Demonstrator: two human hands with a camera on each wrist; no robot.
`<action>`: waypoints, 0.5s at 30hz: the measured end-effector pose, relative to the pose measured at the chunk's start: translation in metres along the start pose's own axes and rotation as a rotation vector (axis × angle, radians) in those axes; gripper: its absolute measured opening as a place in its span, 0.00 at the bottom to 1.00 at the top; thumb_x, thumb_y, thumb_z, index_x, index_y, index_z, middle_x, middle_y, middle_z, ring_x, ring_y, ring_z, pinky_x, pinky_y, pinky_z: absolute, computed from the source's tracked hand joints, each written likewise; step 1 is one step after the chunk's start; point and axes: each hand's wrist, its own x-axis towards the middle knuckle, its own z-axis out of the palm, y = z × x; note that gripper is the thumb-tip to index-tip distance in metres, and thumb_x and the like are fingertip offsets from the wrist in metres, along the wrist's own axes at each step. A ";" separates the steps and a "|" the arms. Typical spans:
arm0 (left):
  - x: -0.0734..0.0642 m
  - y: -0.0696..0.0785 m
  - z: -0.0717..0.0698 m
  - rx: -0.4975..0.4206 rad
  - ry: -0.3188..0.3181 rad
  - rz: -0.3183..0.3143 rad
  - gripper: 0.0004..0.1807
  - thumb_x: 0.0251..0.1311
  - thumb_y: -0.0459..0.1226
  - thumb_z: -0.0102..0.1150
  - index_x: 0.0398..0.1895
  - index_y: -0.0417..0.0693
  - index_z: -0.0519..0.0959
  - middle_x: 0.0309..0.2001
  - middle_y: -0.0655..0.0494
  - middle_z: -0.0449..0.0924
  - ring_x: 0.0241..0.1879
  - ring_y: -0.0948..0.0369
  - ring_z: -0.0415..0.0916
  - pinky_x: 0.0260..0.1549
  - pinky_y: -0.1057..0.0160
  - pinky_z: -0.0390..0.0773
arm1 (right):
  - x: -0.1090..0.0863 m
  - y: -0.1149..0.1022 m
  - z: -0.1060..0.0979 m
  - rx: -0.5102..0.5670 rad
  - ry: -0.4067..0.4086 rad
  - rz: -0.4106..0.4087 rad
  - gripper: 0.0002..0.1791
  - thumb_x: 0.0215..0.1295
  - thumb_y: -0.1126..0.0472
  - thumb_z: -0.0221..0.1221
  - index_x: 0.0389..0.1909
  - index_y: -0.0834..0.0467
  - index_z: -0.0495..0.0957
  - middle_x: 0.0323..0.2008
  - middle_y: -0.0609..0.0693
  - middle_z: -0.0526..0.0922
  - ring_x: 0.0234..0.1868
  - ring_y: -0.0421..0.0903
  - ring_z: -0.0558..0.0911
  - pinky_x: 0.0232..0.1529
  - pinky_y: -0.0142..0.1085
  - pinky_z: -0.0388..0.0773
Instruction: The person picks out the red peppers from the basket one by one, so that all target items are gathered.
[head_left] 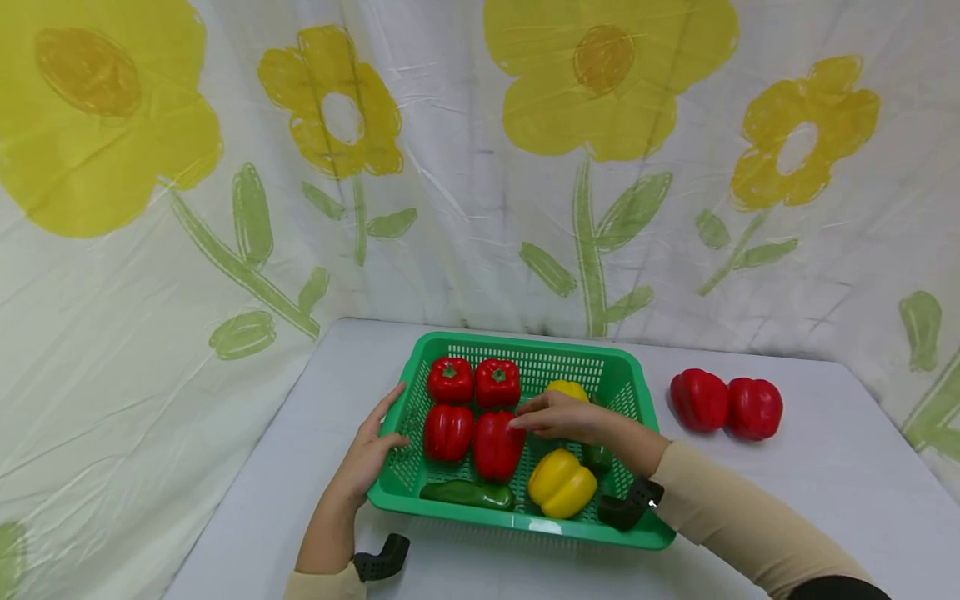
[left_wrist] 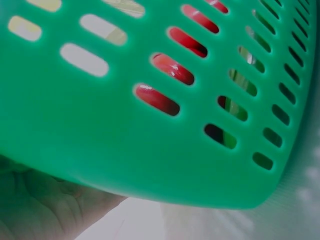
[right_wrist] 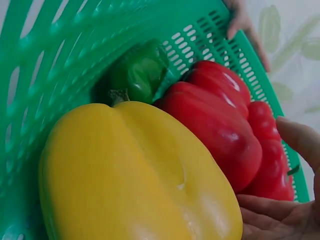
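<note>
A green plastic basket (head_left: 525, 521) with slotted walls holds several red bell peppers at its left. My left hand (head_left: 367, 454) grips the basket's left rim, thumb over the edge; the left wrist view shows its palm (left_wrist: 55, 205) under the wall. My right hand (head_left: 562, 417) reaches inside, fingertips beside the larger red bell pepper (head_left: 498, 450); contact is unclear. In the right wrist view, its thumb (right_wrist: 300, 140) and fingers are apart, holding nothing. A yellow bell pepper (head_left: 562, 483) lies nearer the front. Behind the right hand, another yellow pepper (head_left: 567, 389) is partly hidden.
A long green pepper (head_left: 468, 494) lies along the basket's front wall, and another green pepper (head_left: 597, 457) is partly covered by the right forearm. Two red bell peppers (head_left: 699, 400) sit on the white table (head_left: 817, 467) right of the basket. A flowered curtain (head_left: 465, 208) hangs behind.
</note>
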 end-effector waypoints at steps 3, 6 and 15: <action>0.000 0.000 0.000 0.002 0.000 0.001 0.41 0.56 0.25 0.42 0.72 0.64 0.51 0.74 0.50 0.45 0.67 0.45 0.57 0.54 0.48 0.71 | 0.003 0.000 0.002 -0.024 0.027 0.030 0.35 0.59 0.52 0.60 0.62 0.70 0.65 0.56 0.59 0.74 0.52 0.47 0.75 0.57 0.45 0.71; 0.000 0.000 -0.001 0.003 0.002 0.003 0.41 0.56 0.25 0.42 0.72 0.64 0.51 0.74 0.50 0.45 0.67 0.45 0.57 0.54 0.48 0.72 | 0.007 -0.001 0.006 -0.035 0.061 0.056 0.35 0.57 0.52 0.62 0.60 0.69 0.67 0.54 0.56 0.76 0.47 0.43 0.75 0.55 0.43 0.73; -0.001 0.001 0.000 0.015 0.015 -0.003 0.40 0.56 0.25 0.43 0.72 0.64 0.52 0.73 0.49 0.45 0.67 0.44 0.56 0.53 0.48 0.72 | 0.017 0.000 0.014 -0.131 0.086 0.064 0.32 0.54 0.56 0.64 0.56 0.72 0.71 0.54 0.59 0.77 0.44 0.43 0.77 0.53 0.43 0.75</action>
